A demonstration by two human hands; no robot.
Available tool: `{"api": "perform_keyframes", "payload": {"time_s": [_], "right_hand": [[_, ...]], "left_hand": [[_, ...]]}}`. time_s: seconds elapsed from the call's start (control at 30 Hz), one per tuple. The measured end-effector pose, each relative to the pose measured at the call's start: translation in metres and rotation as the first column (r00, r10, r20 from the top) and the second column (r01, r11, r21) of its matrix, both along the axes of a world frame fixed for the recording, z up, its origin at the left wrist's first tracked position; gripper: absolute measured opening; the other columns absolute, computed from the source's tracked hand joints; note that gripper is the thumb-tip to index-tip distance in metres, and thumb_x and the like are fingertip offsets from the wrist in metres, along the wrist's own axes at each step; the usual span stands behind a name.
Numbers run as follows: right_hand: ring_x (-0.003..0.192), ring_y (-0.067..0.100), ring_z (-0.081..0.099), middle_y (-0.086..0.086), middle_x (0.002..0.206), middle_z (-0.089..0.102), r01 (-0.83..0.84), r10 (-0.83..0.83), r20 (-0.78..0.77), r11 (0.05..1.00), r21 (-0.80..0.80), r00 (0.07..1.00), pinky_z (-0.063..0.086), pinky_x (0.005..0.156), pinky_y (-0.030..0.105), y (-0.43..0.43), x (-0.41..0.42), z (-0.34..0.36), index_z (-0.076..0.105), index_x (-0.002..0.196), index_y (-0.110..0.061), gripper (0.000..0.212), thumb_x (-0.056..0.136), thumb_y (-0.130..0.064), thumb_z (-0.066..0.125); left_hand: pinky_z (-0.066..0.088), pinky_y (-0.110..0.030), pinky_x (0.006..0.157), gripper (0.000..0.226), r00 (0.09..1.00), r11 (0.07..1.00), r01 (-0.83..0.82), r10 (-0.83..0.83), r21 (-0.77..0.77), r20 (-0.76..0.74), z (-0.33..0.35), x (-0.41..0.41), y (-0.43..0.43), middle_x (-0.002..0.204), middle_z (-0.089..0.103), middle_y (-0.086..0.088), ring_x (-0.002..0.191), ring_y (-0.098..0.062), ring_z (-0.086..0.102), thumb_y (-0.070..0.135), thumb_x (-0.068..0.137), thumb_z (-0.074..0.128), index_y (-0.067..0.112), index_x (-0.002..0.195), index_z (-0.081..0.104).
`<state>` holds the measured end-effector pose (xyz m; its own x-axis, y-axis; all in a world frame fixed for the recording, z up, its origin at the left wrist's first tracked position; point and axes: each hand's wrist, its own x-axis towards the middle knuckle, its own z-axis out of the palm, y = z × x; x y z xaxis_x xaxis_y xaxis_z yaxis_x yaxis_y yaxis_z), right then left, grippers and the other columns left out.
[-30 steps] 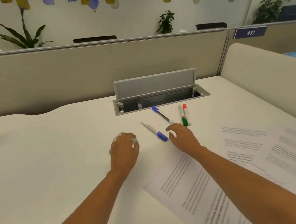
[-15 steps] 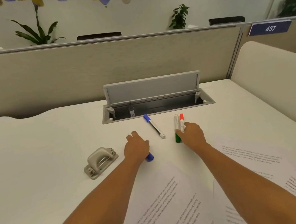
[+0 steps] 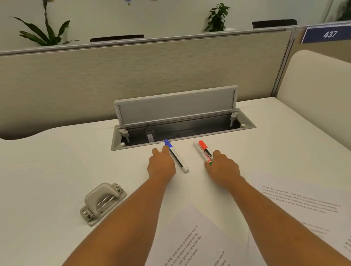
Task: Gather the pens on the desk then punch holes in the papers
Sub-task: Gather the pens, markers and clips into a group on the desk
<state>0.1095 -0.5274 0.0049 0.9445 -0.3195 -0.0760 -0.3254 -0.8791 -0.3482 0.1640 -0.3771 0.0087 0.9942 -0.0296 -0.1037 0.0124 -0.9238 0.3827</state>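
The left hand point(image 3: 161, 166) lies flat over the white desk point(image 3: 41, 172), and its stretched fingers touch the left side of the blue-capped marker point(image 3: 176, 157). A small white end shows just beside the blue cap. I cannot tell if it belongs to another pen under this hand, because the back of the hand hides the palm, so the grip is not clear.

The right hand point(image 3: 222, 167) covers the lower ends of the red-capped marker point(image 3: 204, 149) and of a white marker point(image 3: 197, 147) that lies against it. A bit of green shows at the edge of the fingers. These fingers look bent over the two markers, but whether they really clamp them is hidden. The two hands are apart, each at its own markers, just in front of the open cable box point(image 3: 181, 132), whose grey lid point(image 3: 176, 104) stands upright.

The grey hole punch point(image 3: 102, 202) stands alone to the left, well apart from the hands. The printed papers point(image 3: 302, 203) lie near the person, under both forearms, and the bottom and right edges cut them off. Their text is too blurred to read.

Behind the desk there is a beige partition point(image 3: 74, 83) with a blue sign point(image 3: 329, 34) reading 437, and plants point(image 3: 45, 31) stand above it.
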Motion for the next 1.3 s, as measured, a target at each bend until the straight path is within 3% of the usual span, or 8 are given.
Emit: {"api": "perform_keyframes", "payload": {"time_s": [0.1,0.2,0.5,0.8,0.9,1.0,1.13,1.3], "right_hand": [[0.098,0.022,0.061,0.008,0.115,0.059,0.021,-0.021,0.000,1.000,-0.017,1.000,0.045,0.073,0.027,0.002,-0.001,-0.002,0.040,0.123,-0.009,0.036,0.098,-0.034,0.036],[0.095,0.021,0.062,0.008,0.111,0.061,0.021,-0.021,0.016,0.999,-0.033,1.000,0.046,0.073,0.028,0.005,-0.004,-0.004,0.040,0.120,-0.010,0.032,0.098,-0.032,0.035],[0.100,0.027,0.061,0.011,0.116,0.055,0.032,-0.030,0.038,0.999,-0.041,0.999,0.043,0.073,0.030,0.014,-0.023,-0.005,0.039,0.119,-0.006,0.028,0.098,-0.024,0.035],[0.111,0.030,0.055,0.012,0.123,0.053,0.069,-0.069,-0.147,0.998,-0.006,0.987,0.043,0.088,0.034,0.022,-0.047,0.013,0.040,0.120,-0.004,0.030,0.096,-0.022,0.037],[0.111,0.028,0.055,0.011,0.124,0.055,0.095,-0.080,-0.207,0.993,0.063,0.975,0.041,0.085,0.031,0.031,-0.052,0.027,0.044,0.121,-0.006,0.033,0.096,-0.025,0.039],[0.101,0.026,0.056,0.014,0.122,0.055,0.141,-0.112,-0.143,0.967,0.210,0.983,0.045,0.082,0.033,0.054,-0.055,0.040,0.043,0.126,-0.005,0.040,0.097,-0.031,0.041],[0.083,0.021,0.052,0.012,0.100,0.053,0.121,-0.124,-0.021,0.895,0.430,0.992,0.044,0.069,0.028,0.104,-0.055,0.054,0.045,0.125,-0.004,0.038,0.096,-0.030,0.044],[0.085,0.022,0.052,0.011,0.097,0.052,-0.043,0.024,0.043,0.841,0.539,0.999,0.045,0.070,0.029,0.195,-0.058,0.068,0.049,0.120,-0.003,0.034,0.095,-0.026,0.047]], "left_hand": [[0.048,-0.030,0.087,0.049,0.999,0.998,-0.025,0.024,0.051,0.021,0.001,0.003,-0.009,0.135,0.039,-0.012,0.113,-0.025,0.052,0.029,0.096,0.042,0.017,0.142,0.028],[0.047,-0.031,0.087,0.055,0.999,0.991,-0.031,0.029,0.132,0.018,0.002,0.002,-0.021,0.134,0.041,-0.012,0.112,-0.025,0.051,0.040,0.094,0.042,0.014,0.141,0.027],[0.049,-0.030,0.090,0.067,0.991,0.981,0.132,-0.135,0.142,0.009,-0.001,-0.016,-0.031,0.135,0.040,-0.017,0.111,-0.027,0.055,0.013,0.092,0.051,0.019,0.147,0.014],[0.049,-0.031,0.088,0.065,0.993,0.983,0.113,-0.117,-0.142,-0.023,0.024,-0.048,0.004,0.125,0.054,-0.017,0.106,-0.027,0.059,0.001,0.091,0.048,0.019,0.145,0.017],[0.048,-0.033,0.090,0.067,0.994,0.973,0.108,-0.107,-0.203,0.015,0.038,-0.057,0.025,0.133,0.050,-0.017,0.113,-0.030,0.056,0.004,0.090,0.052,0.018,0.145,0.017],[0.050,-0.037,0.093,0.069,0.998,0.948,0.065,-0.057,-0.311,0.036,0.052,-0.069,0.052,0.138,0.046,-0.015,0.116,-0.032,0.055,0.009,0.089,0.057,0.017,0.145,0.018],[0.053,-0.045,0.090,0.061,0.995,0.833,-0.091,0.102,-0.546,-0.011,0.066,-0.089,0.099,0.128,0.055,-0.017,0.107,-0.033,0.060,0.012,0.087,0.060,0.014,0.141,0.030],[0.049,-0.035,0.088,0.054,0.966,0.711,-0.201,0.256,-0.674,-0.018,0.068,-0.114,0.187,0.121,0.061,-0.014,0.103,-0.030,0.061,0.009,0.082,0.066,0.010,0.131,0.045]]}}
